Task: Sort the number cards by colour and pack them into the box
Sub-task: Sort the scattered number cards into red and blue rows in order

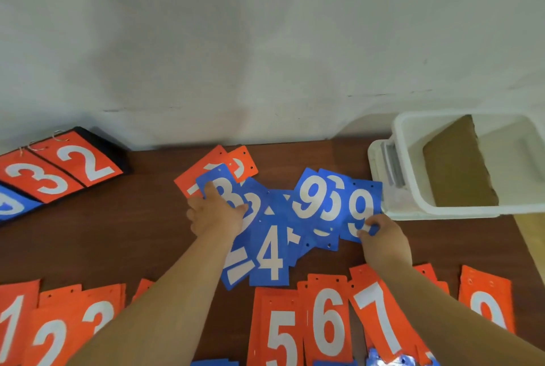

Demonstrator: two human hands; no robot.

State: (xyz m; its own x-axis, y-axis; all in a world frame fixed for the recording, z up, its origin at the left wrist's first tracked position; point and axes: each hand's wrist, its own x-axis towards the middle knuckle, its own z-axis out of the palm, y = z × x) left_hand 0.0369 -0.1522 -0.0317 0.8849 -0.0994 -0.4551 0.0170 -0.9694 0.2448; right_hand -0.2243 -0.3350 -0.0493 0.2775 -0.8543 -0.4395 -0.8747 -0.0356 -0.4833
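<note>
Gathering the scattered blue cards (269,253) at table centre seems the step: left hand (215,213) presses flat fingers on a blue 3 (225,188) at 10 o'clock, right hand (383,237) pinches a blue 9 (361,206) at 3 o'clock (orange cards (327,324) lie at 6), next squaring them for the box (413,197) at 2 o'clock.

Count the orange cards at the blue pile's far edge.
2. The left orange card lies partly under the blue 3 card; the right orange card pokes out beside it. Others may hide beneath the blue pile.
</note>
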